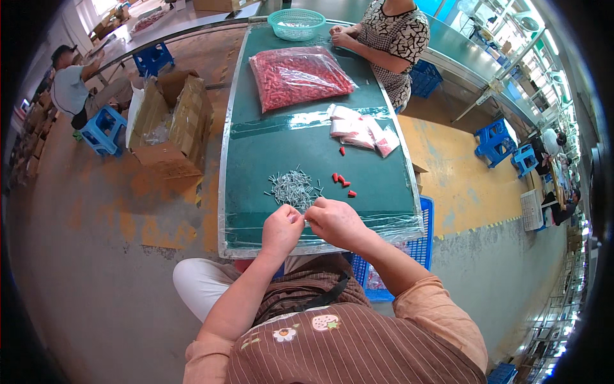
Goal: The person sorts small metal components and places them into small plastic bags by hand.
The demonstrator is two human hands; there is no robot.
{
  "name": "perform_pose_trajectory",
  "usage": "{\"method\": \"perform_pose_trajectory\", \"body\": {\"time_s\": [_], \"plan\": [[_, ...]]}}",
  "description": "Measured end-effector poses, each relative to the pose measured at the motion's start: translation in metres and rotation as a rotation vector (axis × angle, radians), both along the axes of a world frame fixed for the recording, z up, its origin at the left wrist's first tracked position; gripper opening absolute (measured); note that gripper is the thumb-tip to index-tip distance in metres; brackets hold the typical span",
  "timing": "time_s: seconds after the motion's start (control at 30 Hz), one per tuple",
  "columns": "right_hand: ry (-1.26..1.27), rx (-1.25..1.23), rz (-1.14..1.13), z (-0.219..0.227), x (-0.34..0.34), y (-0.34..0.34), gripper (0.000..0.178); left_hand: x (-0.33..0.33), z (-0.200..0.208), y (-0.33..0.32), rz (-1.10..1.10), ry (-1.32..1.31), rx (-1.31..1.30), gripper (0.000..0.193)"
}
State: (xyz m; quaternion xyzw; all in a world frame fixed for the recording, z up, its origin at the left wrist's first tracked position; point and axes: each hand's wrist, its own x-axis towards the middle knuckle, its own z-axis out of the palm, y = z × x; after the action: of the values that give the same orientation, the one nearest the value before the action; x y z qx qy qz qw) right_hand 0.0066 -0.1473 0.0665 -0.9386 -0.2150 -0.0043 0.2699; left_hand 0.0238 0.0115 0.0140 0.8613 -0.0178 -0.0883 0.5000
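Head view. Left hand and right hand: one pair, fingers curled in, fingertips nearly meeting over the near end of a green-topped table; anything pinched, too small to tell. Grey screw-like pieces: one loose heap, just beyond the hands. Red plugs: several, right of the heap. Small clear bags: one overlapping batch, farther off. Large clear bag of red pieces: one, beyond. Green basket: one, far end.

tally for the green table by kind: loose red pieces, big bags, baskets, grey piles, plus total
Loose red pieces: 5
Big bag: 1
Basket: 1
Grey pile: 1
Total: 8
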Motion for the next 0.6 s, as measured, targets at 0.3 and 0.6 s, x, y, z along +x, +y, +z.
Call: {"method": "perform_pose_trajectory", "body": {"time_s": [0.3, 0.6], "plan": [[-0.130, -0.221, 0.073, 0.003, -0.001, 0.005, 0.009, -0.001, -0.008, -0.005, -0.019, -0.012, 0.012, 0.022], [-0.031, 0.014, -0.199, -0.007, 0.028, -0.034, 0.014, 0.005, -0.016, 0.002, 0.019, 0.071, -0.038, 0.011]]}}
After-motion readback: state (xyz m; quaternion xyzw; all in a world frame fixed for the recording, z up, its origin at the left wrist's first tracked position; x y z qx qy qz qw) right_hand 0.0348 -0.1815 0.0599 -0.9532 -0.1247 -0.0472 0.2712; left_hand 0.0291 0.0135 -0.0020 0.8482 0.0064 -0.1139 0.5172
